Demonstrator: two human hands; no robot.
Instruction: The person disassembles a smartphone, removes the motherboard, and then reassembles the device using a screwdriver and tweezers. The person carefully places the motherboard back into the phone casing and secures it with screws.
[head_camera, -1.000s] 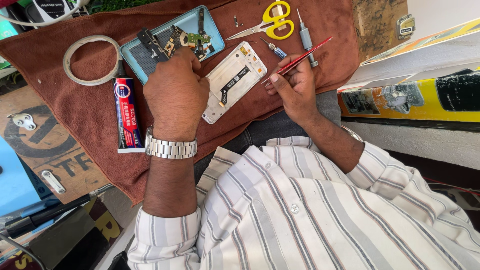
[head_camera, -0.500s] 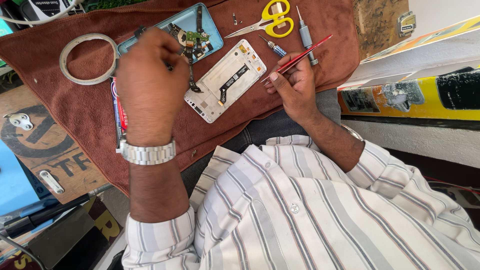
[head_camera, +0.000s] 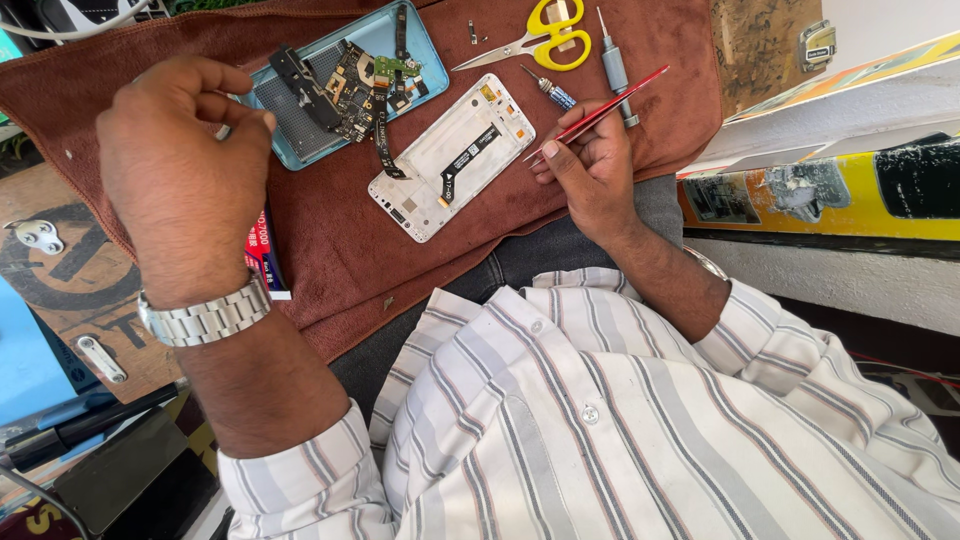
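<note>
Hands at work over a brown cloth (head_camera: 330, 250) spread across the person's lap, seen from above. At far left the left hand (head_camera: 180, 170), a metal watch (head_camera: 205, 315) on its wrist, hovers loosely curled with fingertips pinched; whether anything small sits between them, I cannot tell. A red and blue tube (head_camera: 262, 255) peeks out beneath it. Next comes a pale blue phone shell (head_camera: 345, 85), used as a tray for circuit boards and cables. Beside it lies a white phone frame (head_camera: 450, 155), face down, within reach of both hands. The right hand (head_camera: 590, 170) grips red tweezers (head_camera: 600, 113), tips near the frame's edge. Yellow scissors (head_camera: 545, 30) and a small screwdriver (head_camera: 612, 65) lie above. Compared with half a second earlier, the left hand has lifted and drawn back leftward; the right has stayed put.
</note>
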